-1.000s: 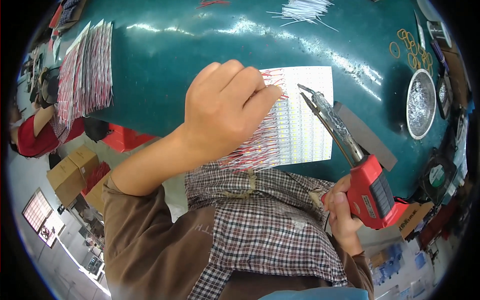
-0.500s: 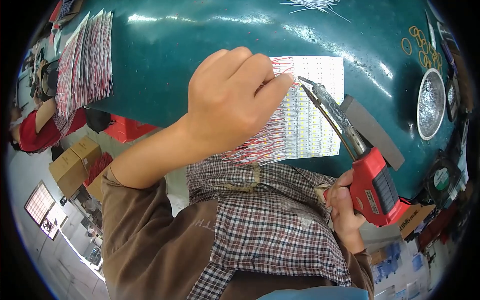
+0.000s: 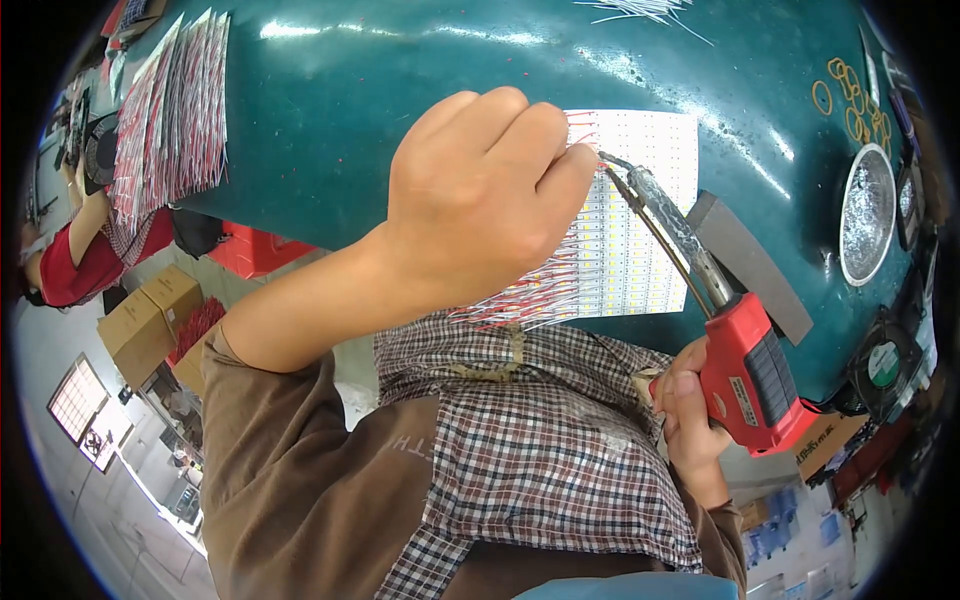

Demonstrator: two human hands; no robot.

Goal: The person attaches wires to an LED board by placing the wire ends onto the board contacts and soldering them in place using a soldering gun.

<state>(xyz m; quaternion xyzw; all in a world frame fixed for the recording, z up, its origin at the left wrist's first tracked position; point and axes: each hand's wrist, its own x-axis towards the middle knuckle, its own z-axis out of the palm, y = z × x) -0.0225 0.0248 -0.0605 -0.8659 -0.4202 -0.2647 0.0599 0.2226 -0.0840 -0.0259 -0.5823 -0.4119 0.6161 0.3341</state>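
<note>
Both hands are busy. Left hand (image 3: 480, 200), mid-frame, pinches thin red wires (image 3: 530, 300) down on the white strip board (image 3: 640, 230), holding them steady on the green counter (image 3: 380, 120). Right hand (image 3: 690, 410), lower right, grips the red soldering gun (image 3: 745, 375), tip (image 3: 608, 160) at the fingertips.

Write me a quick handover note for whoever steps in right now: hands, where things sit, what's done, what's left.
Left hand: closed, fingertips pinching a red wire at the top left corner of the white LED strip panel.
Right hand: closed grip on the red soldering gun, tip touching that same corner.
Panel lies flat on the green table; grey block beside it, round metal dish far right.
Done: red and white wires fan from the panel's left edge.
Left: cannot tell how many joints remain.
</note>
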